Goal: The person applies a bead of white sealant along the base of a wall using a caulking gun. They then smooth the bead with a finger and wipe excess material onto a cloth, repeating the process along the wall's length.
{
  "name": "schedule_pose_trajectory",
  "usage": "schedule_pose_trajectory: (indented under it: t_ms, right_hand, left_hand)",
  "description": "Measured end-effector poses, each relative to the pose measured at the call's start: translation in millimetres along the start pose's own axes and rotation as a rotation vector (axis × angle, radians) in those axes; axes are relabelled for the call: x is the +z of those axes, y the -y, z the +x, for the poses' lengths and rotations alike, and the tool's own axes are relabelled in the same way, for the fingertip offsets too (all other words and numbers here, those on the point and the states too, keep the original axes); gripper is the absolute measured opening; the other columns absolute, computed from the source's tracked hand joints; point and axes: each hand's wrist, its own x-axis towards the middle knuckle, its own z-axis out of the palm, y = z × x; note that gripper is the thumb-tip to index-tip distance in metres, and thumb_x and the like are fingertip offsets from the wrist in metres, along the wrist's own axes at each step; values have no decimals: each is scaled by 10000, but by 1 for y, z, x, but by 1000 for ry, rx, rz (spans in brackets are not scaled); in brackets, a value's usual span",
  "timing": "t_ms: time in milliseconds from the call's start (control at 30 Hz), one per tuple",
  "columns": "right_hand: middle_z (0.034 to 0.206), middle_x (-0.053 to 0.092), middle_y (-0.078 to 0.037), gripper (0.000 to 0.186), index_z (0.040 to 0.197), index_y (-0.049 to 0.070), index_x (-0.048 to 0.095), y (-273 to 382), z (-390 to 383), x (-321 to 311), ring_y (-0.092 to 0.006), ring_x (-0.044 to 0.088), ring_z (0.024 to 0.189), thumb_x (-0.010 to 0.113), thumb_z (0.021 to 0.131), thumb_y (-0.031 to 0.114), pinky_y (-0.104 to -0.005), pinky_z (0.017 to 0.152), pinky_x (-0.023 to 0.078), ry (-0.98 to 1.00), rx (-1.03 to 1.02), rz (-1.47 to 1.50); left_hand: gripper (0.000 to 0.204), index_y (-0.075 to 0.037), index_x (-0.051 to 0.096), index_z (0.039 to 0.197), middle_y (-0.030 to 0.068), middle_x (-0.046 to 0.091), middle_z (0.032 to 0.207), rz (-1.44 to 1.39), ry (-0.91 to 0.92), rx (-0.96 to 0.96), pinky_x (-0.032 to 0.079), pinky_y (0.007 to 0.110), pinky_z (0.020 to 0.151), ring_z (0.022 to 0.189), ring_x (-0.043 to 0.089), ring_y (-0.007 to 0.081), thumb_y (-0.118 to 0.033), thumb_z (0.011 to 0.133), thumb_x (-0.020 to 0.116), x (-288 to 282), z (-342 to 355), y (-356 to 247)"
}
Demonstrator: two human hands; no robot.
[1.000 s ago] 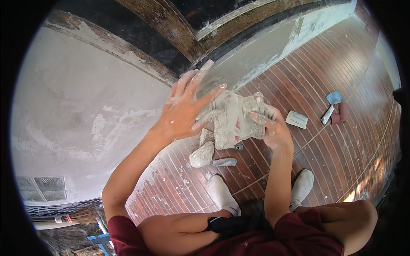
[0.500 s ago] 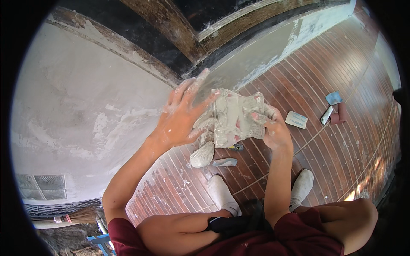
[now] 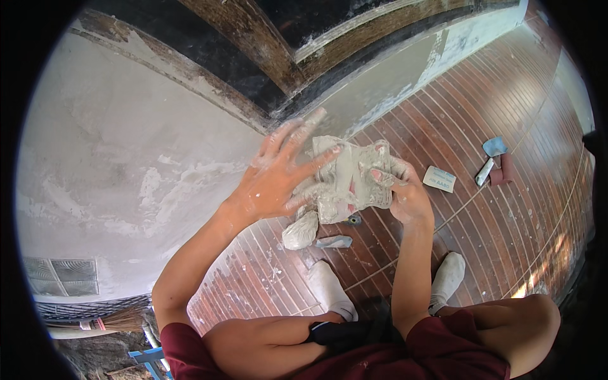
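Between my hands is a flattened, clear-looking plastic piece (image 3: 351,171) thickly smeared with grey putty, a few reddish spots showing on it. My right hand (image 3: 408,197) grips its right side, thumb on top and fingers underneath. Grey paste coats my left hand (image 3: 273,174), whose fingers are spread wide along the piece's left side. The left thumb and fingertips lie over or against the putty; exact contact is hard to tell. Below hangs or lies a crumpled, putty-coated bag (image 3: 300,232), partly hidden. A small pale blue-grey strip (image 3: 334,242) rests on the floor beside it.
A small white printed box (image 3: 439,178) lies on the reddish-brown tiled floor (image 3: 487,234). Past it sit a blue piece (image 3: 494,146), a silver tool (image 3: 485,171) and a folded brown sheet (image 3: 502,170). A putty-streaked wall (image 3: 126,158) rises at left, meeting another under wooden frames (image 3: 253,44).
My left hand has shifted slightly right and down, its fingers reaching further over the putty. The plastic piece tilted a little; my right hand keeps its grip.
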Motion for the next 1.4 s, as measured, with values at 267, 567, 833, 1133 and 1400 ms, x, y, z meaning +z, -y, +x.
schedule_pose_trajectory:
  t_ms: [267,567,833,1133,1400]
  right_hand:
    - [1092,662,-131,345,1186,-82,570,-1,0,-3,-173,670,947,658,866,16,-316,806,563,9,-3,-2]
    - [1091,662,-130,359,1188,-82,569,2,1,-7,-167,671,937,665,861,32,-312,792,562,-14,0,20]
    - [1086,661,-127,349,1181,-80,575,2,2,-11,-166,669,939,662,862,30,-313,795,561,1,-21,29]
    - [1083,662,-122,345,1183,-78,575,-4,3,-13,-166,671,936,659,866,28,-318,778,570,4,12,35]
    - [1079,663,-122,345,1182,-76,575,-4,3,-13,-164,670,930,666,866,27,-320,776,570,-8,10,57]
  left_hand:
    - [876,-380,468,1401,89,186,1588,104,-65,-11,347,516,1090,1366,289,398,-174,607,777,0,6,5]
    - [824,-276,496,1404,221,181,1559,-68,-59,-48,217,563,1137,1357,260,465,-98,607,603,0,-2,10]
    - [734,-331,483,1405,175,204,1566,-27,39,158,265,543,1121,1354,293,424,-220,710,687,16,-9,5]
    - [802,-399,486,1382,92,235,1573,44,-124,-8,346,495,1096,1346,329,357,-162,662,748,7,3,19]
    - [822,-402,506,1366,79,249,1570,93,-76,87,336,491,1107,1359,320,355,-176,618,761,12,3,16]
